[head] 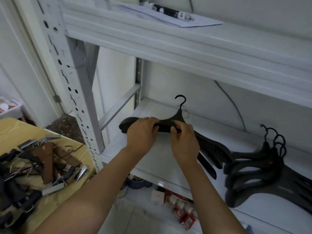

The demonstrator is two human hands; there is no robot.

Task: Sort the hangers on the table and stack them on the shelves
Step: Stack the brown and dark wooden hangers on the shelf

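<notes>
My left hand and right hand, fingers clamped on stacked black plastic hangers; I should square them, then lower flat onto white metal shelf.

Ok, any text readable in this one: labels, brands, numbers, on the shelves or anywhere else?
Nothing here can be read.
Sheets of paper on the top shelf: print too faint and blurred.
Black-and-white item lying on them: markings blurred.
Red packs: labels too small.
White box next to them: print blurred.
Black hangers: no lettering visible.
</notes>
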